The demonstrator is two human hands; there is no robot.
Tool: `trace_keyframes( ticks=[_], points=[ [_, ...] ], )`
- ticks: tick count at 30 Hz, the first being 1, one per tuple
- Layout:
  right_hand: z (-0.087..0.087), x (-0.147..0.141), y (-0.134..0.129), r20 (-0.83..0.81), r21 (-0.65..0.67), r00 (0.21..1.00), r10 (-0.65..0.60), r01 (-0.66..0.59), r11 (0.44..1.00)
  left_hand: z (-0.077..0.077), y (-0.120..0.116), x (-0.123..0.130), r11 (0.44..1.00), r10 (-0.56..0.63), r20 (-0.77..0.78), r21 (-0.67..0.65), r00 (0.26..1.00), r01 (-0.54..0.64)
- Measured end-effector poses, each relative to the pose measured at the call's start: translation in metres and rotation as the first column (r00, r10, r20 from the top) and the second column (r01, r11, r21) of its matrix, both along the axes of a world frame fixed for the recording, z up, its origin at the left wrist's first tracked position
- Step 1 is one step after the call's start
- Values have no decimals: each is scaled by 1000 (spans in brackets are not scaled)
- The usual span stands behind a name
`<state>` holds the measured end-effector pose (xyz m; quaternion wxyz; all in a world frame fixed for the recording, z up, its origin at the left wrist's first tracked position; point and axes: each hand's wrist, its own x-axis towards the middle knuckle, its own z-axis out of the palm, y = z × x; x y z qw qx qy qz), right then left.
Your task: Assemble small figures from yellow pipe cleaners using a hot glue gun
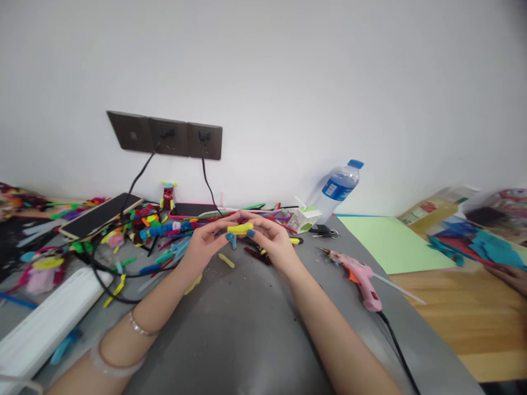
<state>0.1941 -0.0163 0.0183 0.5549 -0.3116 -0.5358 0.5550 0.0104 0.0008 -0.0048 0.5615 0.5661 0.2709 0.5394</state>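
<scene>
A short, fuzzy yellow piece is pinched between my two hands above the grey table. My left hand grips its left end with thumb and fingers. At its right end, my right hand holds it the same way. Below the hands, a small loose yellow piece lies on the table. Dark brown pieces rest just under my right hand, partly covered by it.
A pink glue gun lies right, its cable running forward. Behind stand a tilted bottle and small carton. Left are colourful fuzzy pieces, a phone, black cables and a white power strip. Another person's hand is far right.
</scene>
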Motion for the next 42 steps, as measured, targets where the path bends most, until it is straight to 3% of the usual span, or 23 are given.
trace_keyframes(
  ticks=[19, 42],
  points=[
    [-3, 3, 2, 17, 33, 1000, 26, -26, 999, -5, 4, -2, 996, -44, 91, -78, 995, 51],
    [4, 5, -1, 93, 13, 995, 29, -31, 999, 9, -1, 0, 983, -62, 93, -164, 994, 77]
  ],
)
